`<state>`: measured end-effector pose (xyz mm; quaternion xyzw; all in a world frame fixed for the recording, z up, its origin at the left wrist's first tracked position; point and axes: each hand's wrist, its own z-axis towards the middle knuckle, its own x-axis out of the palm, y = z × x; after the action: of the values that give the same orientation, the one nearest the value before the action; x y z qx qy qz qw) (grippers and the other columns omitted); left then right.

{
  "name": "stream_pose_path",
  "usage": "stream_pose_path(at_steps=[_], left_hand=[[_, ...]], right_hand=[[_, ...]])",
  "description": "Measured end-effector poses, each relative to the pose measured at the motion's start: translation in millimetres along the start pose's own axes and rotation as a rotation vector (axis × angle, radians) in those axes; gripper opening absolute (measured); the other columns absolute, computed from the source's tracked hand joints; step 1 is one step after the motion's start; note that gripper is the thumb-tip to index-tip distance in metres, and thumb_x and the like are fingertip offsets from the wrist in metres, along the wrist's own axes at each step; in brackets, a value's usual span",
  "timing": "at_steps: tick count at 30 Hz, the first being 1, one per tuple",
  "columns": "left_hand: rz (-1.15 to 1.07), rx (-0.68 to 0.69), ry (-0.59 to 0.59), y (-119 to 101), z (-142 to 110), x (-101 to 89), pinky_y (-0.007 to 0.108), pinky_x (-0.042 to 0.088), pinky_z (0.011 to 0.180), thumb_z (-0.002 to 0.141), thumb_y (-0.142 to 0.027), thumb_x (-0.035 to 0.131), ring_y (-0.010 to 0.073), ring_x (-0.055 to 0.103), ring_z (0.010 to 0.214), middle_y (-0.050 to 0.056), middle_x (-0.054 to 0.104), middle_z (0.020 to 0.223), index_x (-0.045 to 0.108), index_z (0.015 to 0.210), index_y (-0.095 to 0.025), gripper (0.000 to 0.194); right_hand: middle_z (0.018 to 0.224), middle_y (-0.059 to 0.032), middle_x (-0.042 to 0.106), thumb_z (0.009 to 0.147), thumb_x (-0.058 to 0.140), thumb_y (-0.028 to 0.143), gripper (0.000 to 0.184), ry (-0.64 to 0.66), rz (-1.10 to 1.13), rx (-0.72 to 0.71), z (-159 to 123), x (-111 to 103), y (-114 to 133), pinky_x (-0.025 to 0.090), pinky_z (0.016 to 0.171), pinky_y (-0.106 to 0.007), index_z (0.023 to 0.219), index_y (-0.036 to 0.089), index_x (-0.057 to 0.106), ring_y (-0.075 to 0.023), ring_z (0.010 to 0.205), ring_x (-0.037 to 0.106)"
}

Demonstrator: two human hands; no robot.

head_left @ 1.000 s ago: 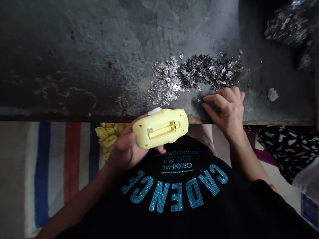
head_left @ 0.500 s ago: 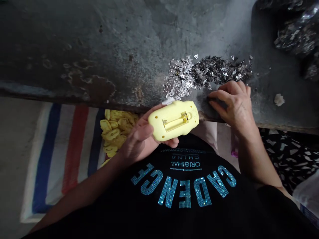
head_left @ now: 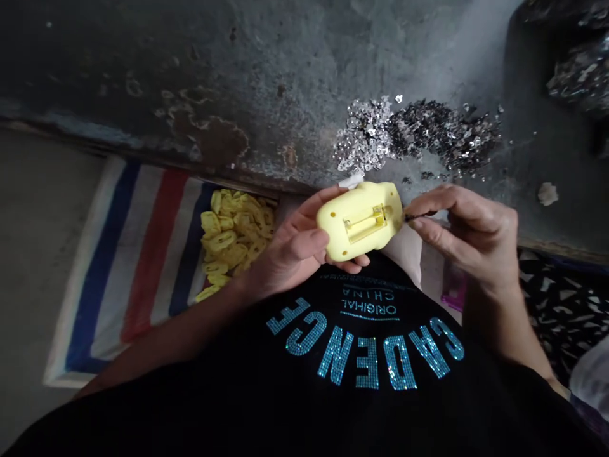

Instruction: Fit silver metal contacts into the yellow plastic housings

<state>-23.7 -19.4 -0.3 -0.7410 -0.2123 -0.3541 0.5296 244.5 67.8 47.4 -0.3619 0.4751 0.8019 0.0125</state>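
Observation:
My left hand (head_left: 299, 244) is closed around a yellow plastic casing (head_left: 328, 231), whose open battery compartment (head_left: 365, 223) faces up. White tape or cloth (head_left: 351, 181) shows at a fingertip of that hand. Beside the casing's right end, my right hand (head_left: 469, 231) pinches a small dark metal piece (head_left: 419, 216) between thumb and forefinger. Its exact shape is too small to tell. Beyond the hands, on the dark table, lie a heap of bright silver metal pieces (head_left: 364, 136) and a heap of darker metal pieces (head_left: 442, 130).
The worn metal table (head_left: 295, 76) has its front edge just past my body. Below it at left, several yellow plastic parts (head_left: 235, 235) are piled near a striped sheet (head_left: 147, 254). More metal pieces in a bag (head_left: 580, 76) lie far right. A whitish lump (head_left: 547, 193) rests on the table.
My right hand has left the table beside the dark heap and come to the casing's right end, a small dark piece now visible in its pinch. The casing remains in my left hand.

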Motion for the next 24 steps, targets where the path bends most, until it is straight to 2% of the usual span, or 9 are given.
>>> stream_pose_path(at_steps=[4, 9, 14, 21, 24], left_hand=[[0.04, 0.005, -0.018, 3.7, -2.3, 6.6, 0.034, 0.077, 0.068, 0.09, -0.047, 0.098, 0.0271, 0.089, 0.083, 0.008, 0.083, 0.138, 0.072, 0.144, -0.033, 0.062], [0.061, -0.002, -0.027, 5.5, -7.9, 14.6, 0.035, 0.076, 0.068, 0.089, -0.049, 0.099, 0.0281, 0.089, 0.083, 0.008, 0.084, 0.131, 0.071, 0.143, -0.031, 0.064], [0.075, 0.004, -0.027, 9.0, -12.4, 17.6, 0.034, 0.076, 0.068, 0.09, -0.052, 0.098, 0.0267, 0.089, 0.085, 0.007, 0.083, 0.139, 0.07, 0.146, -0.032, 0.066], [0.071, 0.012, -0.001, 9.3, -12.6, 17.2, 0.035, 0.076, 0.069, 0.092, -0.048, 0.097, 0.0288, 0.089, 0.086, 0.006, 0.085, 0.132, 0.071, 0.149, -0.03, 0.065], [0.062, 0.01, -0.02, 9.4, -12.8, 17.7, 0.037, 0.076, 0.07, 0.091, -0.049, 0.098, 0.0302, 0.089, 0.087, 0.006, 0.085, 0.133, 0.073, 0.148, -0.031, 0.064]], right_hand=[[0.098, -0.0015, 0.086, 0.108, 0.078, 0.033, 0.004, 0.0, -0.06, -0.066, -4.0, 8.7, 7.0, 0.066, 0.078, -0.042, 0.108, 0.031, 0.082, -0.0227, 0.084, 0.08], [0.101, -0.0017, 0.085, 0.109, 0.077, 0.027, 0.011, 0.014, -0.199, -0.163, -7.1, 7.5, 16.1, 0.065, 0.08, -0.042, 0.116, 0.033, 0.082, -0.0231, 0.086, 0.078], [0.105, -0.0034, 0.084, 0.109, 0.076, 0.025, 0.017, 0.062, -0.322, -0.17, -12.2, 1.7, 27.5, 0.063, 0.084, -0.046, 0.12, 0.036, 0.083, -0.0264, 0.092, 0.076], [0.105, -0.0058, 0.082, 0.113, 0.07, 0.03, 0.017, 0.12, -0.466, -0.133, -15.5, 3.3, 41.0, 0.064, 0.085, -0.047, 0.124, 0.035, 0.082, -0.0284, 0.095, 0.074], [0.106, -0.0053, 0.083, 0.113, 0.068, 0.027, 0.021, 0.118, -0.53, -0.143, -16.7, 6.8, 43.6, 0.065, 0.085, -0.047, 0.127, 0.035, 0.081, -0.0275, 0.094, 0.075]])
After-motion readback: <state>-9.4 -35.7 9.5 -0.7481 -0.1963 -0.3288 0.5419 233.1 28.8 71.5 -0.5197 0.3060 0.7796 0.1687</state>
